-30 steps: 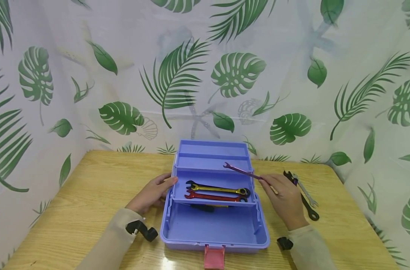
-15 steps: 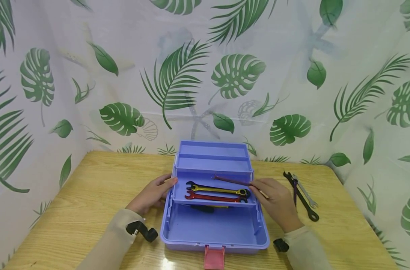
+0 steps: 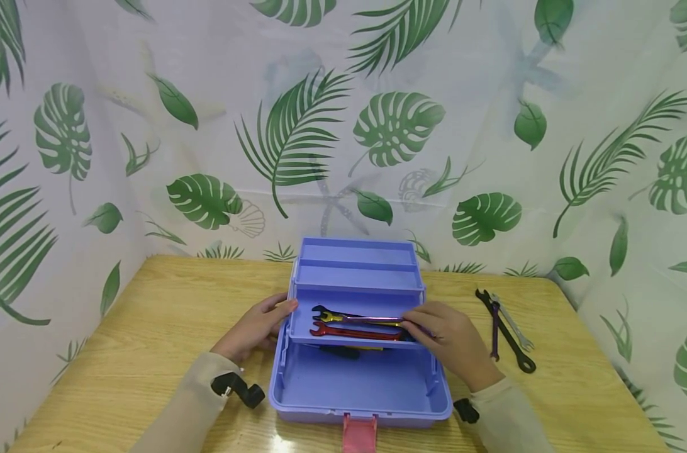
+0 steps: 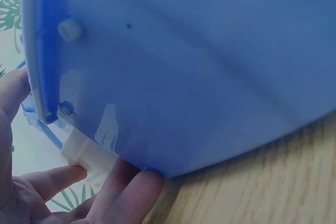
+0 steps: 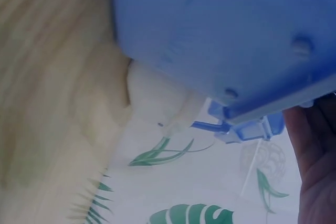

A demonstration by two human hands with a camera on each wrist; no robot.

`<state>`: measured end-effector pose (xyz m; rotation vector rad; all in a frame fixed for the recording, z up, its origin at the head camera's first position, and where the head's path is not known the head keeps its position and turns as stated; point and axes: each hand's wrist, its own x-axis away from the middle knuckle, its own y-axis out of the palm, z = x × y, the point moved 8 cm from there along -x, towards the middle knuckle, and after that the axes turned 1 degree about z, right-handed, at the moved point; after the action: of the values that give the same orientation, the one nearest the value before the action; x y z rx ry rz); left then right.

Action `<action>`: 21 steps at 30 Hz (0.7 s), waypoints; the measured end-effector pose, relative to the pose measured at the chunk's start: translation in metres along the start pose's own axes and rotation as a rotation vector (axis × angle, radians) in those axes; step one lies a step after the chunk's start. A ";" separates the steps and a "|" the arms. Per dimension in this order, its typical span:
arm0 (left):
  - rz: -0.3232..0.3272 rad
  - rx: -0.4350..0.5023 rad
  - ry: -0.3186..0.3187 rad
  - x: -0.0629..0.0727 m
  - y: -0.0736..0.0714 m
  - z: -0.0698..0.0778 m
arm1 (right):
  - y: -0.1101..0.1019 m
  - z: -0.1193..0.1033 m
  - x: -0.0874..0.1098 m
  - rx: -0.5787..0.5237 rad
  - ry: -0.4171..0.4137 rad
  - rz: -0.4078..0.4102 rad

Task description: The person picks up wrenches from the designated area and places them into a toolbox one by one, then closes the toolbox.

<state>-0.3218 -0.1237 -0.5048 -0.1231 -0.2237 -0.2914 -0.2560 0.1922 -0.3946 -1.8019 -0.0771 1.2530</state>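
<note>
A blue-violet toolbox [image 3: 360, 385] stands open on the wooden table, its tiers of trays raised at the back. My right hand [image 3: 448, 340] pinches one end of a purple wrench [image 3: 377, 319], low over the front tray. That wrench overlaps a yellow wrench [image 3: 328, 316] with black ends; a red wrench [image 3: 355, 333] lies in front. At the toolbox's left side, my left hand [image 3: 258, 324] holds on, thumb at the tray edge. In the left wrist view its fingers [image 4: 139, 195] touch the outer wall. The toolbox wall hides the wrench from the right wrist view.
Right of the toolbox, a black wrench [image 3: 518, 353], a silver wrench [image 3: 513, 324] and a second purple wrench [image 3: 494, 333] lie close together. A pink latch [image 3: 359, 434] hangs at the front. Under the tray a dark-handled tool [image 3: 343, 352] shows. Leaf-patterned cloth [image 3: 343, 126] borders the table.
My right hand has moved left and down, bringing the purple wrench from above the tray to just over the yellow one. My left hand stays put.
</note>
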 end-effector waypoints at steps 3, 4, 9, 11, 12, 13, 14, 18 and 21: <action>0.001 0.000 -0.003 0.001 0.000 0.000 | 0.004 -0.003 -0.003 -0.016 -0.017 -0.038; 0.000 0.000 -0.002 0.001 0.000 0.000 | 0.005 -0.005 -0.004 -0.016 -0.028 -0.045; 0.003 0.001 -0.005 0.001 -0.001 0.000 | 0.007 -0.010 -0.008 -0.001 -0.066 -0.064; 0.006 -0.003 -0.006 0.001 -0.001 0.000 | 0.008 -0.011 -0.010 -0.007 -0.063 -0.065; 0.007 -0.004 -0.006 0.001 -0.001 0.000 | 0.008 -0.010 -0.011 -0.008 -0.060 -0.068; 0.008 -0.002 -0.008 0.001 -0.001 0.000 | 0.008 -0.010 -0.011 -0.011 -0.057 -0.072; 0.010 0.001 -0.012 0.001 -0.001 -0.001 | 0.009 -0.010 -0.012 -0.009 -0.054 -0.075; 0.005 0.004 -0.007 0.000 -0.001 -0.002 | 0.011 -0.009 -0.013 0.008 -0.027 -0.102; 0.001 0.011 -0.007 0.000 0.000 -0.002 | 0.012 -0.007 -0.014 0.015 0.003 -0.133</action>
<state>-0.3219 -0.1242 -0.5063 -0.1133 -0.2319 -0.2889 -0.2626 0.1735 -0.3928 -1.7561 -0.1823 1.1531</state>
